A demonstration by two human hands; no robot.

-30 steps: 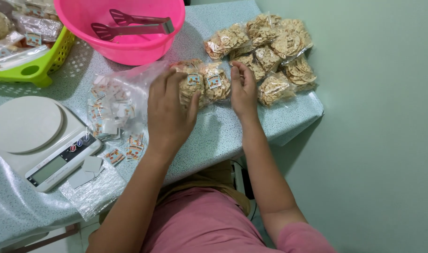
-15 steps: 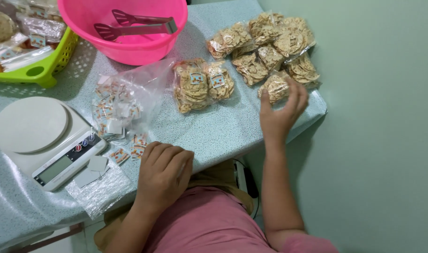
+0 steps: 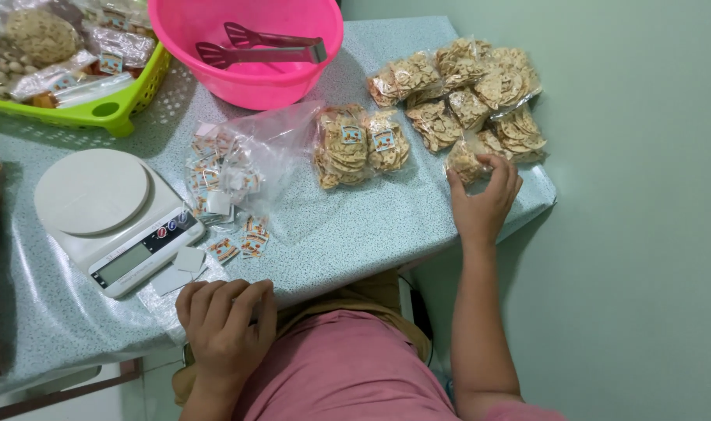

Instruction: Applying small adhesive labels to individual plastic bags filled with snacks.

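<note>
The clear packet of crackers (image 3: 466, 161) at the table's (image 3: 371, 226) near right corner sits under your right hand (image 3: 484, 199), fingers curled onto it, the packet pile (image 3: 468, 93) just beyond, while your left hand (image 3: 224, 320) rests loosely curled and empty on the table's near edge.

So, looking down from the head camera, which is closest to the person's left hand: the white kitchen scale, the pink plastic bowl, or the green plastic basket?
From the left hand, at the table's near edge:
1. White kitchen scale, just above it, to the left.
2. Pink plastic bowl, at the far edge.
3. Green plastic basket, far left corner, too close to the bowl to rank firmly.
</note>
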